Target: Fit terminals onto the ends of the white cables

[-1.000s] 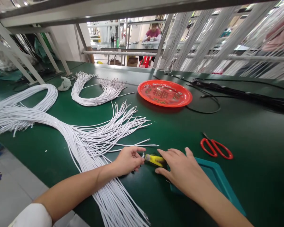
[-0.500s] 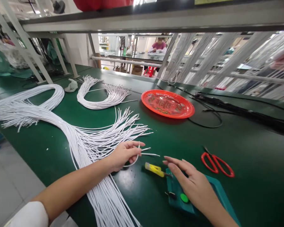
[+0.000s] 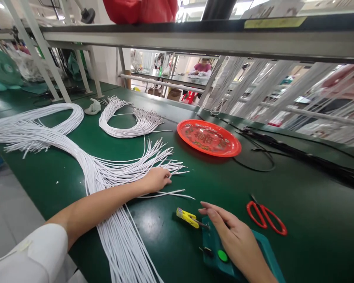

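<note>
Many white cables (image 3: pixel 98 169) fan out over the green table, their cut ends pointing right. My left hand (image 3: pixel 158 180) is at these ends, its fingers curled together around something I cannot make out. Just below it, two loose white cables (image 3: pixel 177 193) stick out to the right. Over a teal box (image 3: pixel 216 261) with a green button, my right hand (image 3: pixel 228 232) hovers, fingers stretched and holding nothing. A yellow clip-like piece (image 3: pixel 188 218) is on the box's left side. Red-handled scissors (image 3: pixel 265 217) lie right of my right hand.
A red round tray (image 3: pixel 209 137) sits farther back, with black cables (image 3: pixel 301 151) to its right. White cable coils (image 3: pixel 126 127) lie at the back left. A metal shelf (image 3: pixel 177 43) spans above the table. A person (image 3: pixel 203 67) sits in the background.
My left hand has moved left and up to the cable ends, and the cable it held between its fingers no longer shows there. My right hand stays over the teal box.
</note>
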Demonstrator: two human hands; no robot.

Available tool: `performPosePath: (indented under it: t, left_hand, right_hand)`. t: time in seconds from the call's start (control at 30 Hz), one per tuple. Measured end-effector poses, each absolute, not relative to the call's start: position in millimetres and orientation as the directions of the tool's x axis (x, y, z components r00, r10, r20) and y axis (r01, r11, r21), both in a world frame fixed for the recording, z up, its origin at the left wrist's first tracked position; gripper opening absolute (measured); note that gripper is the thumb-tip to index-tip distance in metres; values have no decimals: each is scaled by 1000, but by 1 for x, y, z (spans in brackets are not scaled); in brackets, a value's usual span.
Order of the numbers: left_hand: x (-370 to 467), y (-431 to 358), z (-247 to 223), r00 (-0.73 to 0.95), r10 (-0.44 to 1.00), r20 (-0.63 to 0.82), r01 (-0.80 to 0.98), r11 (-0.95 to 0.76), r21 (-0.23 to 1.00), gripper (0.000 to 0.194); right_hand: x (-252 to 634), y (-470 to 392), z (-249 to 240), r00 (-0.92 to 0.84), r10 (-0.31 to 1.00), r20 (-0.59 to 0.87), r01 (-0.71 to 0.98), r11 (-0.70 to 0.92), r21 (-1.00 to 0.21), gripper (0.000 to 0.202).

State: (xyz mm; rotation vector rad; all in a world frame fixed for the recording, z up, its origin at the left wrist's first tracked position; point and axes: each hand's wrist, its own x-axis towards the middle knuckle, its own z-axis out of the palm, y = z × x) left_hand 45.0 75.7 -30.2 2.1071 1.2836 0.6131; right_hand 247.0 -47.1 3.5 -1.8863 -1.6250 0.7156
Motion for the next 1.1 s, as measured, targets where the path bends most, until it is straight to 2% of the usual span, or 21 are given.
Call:
performPosePath:
  t: [0.13,0.27,0.3,0.4,0.47,0.5,0.63,0.8,0.93,1.0,1.1]
  left_hand:
    - [47,57,-31,526,847,74,644,-453,617,37]
    - [36,21,-5,673,733,98,619,-631,468,28]
    - [32,10,-1,743,666,67,564,-676,474,25]
    - [16,-21,-4,946,315,-76,305,-788,535,19]
    - [8,-35,-13,972,198,-124,234,-813,533,13]
    - [5,-39,-16,973,190,-133,232,-818,526,11]
    - [5,-38,-14,947,276,-163,317,-733,602,3]
    - [20,-21,0,812,570,-127,433,-442,786,16]
    - [35,-11,-7,607,786,-119,451,-217,866,18]
    - [40,-9,-14,511,851,-120,430,-132,893,20]
    - [44,-8,-20,445,888,-113,390,-79,918,21]
  right_hand:
    - [247,-47,4,115,993,-27,698,-100,-709,51]
    - [247,-47,3,112,993,-21,687,-93,-721,51]
    - [247,-48,4,111,994,-17,687,-89,-721,51]
    - [247,-48,4,112,994,-17,692,-90,-717,53]
    - [248,-48,4,111,994,-23,699,-95,-709,54]
    - [248,-47,3,110,994,-22,702,-93,-706,54]
    - [249,-46,1,102,995,21,710,-58,-701,52]
    - [252,-45,-3,91,995,48,723,-33,-690,50]
    - [253,-46,-7,87,994,63,733,-21,-680,46]
    - [251,-47,-6,54,990,132,762,45,-646,40]
    - [242,-49,-3,-89,945,315,804,254,-537,28]
